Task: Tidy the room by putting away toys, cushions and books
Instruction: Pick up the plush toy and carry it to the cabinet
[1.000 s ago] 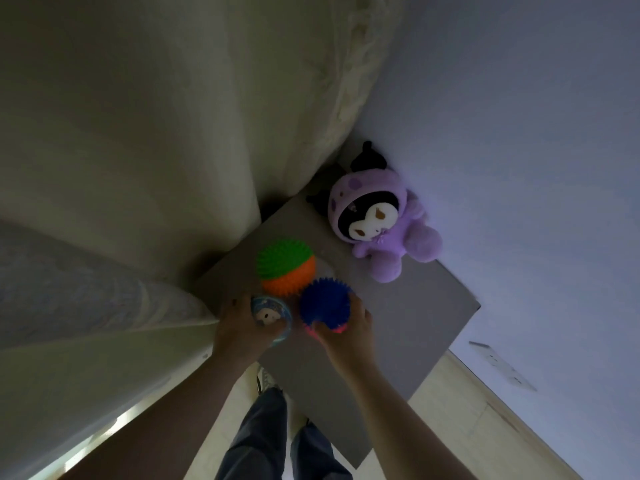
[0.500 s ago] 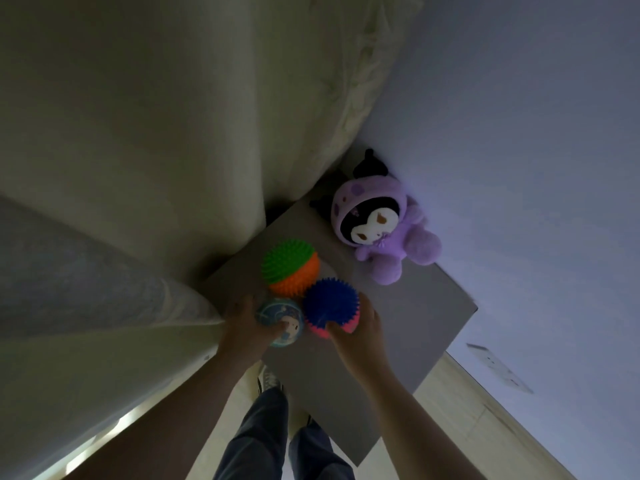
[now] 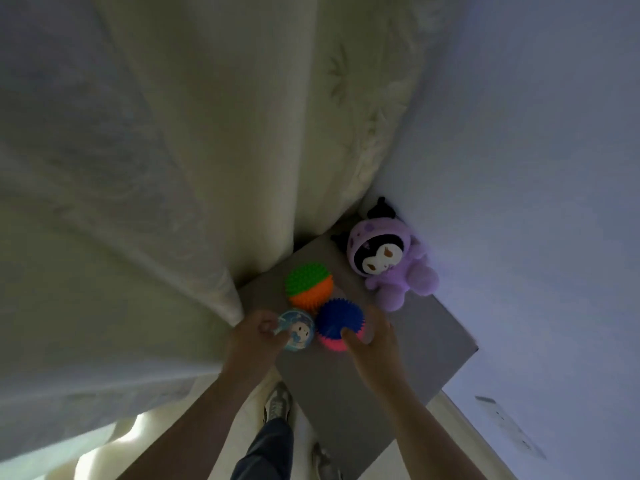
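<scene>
In the head view, a grey counter with a flat, smooth top and straight edges stands in the corner of the room. It carries four toys.

At the back, touching the pale wall, sits a purple plush toy. It is soft and furry, with a white face inside a black hood and round feet. In front of it, to the left, lies a green and orange spiky ball. It is round and covered with short rubber-like spikes, with the green half on top.

Just beside this ball lies a blue and pink spiky ball of the same kind, blue above and pink below. The right hand grips it: the thumb presses on its near side and the fingers curl round its right side. Whether this ball rests on the counter or is slightly lifted, I cannot tell.

Just to its left is a small printed ball, smooth and glossy, light blue with a cartoon figure. The left hand holds it with fingers curled round its left side.

A cream curtain of soft folded cloth, with a faint leaf pattern, hangs on the left and reaches the counter's edge. Below, a trouser leg and a shoe show on the light floor.
</scene>
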A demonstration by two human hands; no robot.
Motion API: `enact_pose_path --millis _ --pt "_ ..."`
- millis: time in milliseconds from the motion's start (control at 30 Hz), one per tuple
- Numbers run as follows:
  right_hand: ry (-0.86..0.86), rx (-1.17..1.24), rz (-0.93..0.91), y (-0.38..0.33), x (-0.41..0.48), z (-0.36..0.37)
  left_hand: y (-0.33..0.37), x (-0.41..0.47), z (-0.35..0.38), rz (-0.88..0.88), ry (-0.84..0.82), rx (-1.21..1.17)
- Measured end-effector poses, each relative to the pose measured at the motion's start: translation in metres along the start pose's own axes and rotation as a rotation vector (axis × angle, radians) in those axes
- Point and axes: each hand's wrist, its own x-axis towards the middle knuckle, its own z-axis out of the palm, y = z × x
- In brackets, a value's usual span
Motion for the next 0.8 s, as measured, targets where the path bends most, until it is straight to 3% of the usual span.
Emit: enact_pose_path --millis 100,400,800 --pt "-0.045 -0.010 -0.096 -0.008 -0.016 -0.010 0.005 -0.037 -0.011 0.002 0.082 -0.073" --pt "-0.391 -0.136 -0.286 -0.027 -0.075 -0.016 -0.025 -0.159 -0.026 -0.039 0.399 -0.232" --pt "-0.737 -0.269 -0.565 -0.040 -0.212 0.074 -0.126 -0.323 -0.086 -0.216 0.783 -0.444"
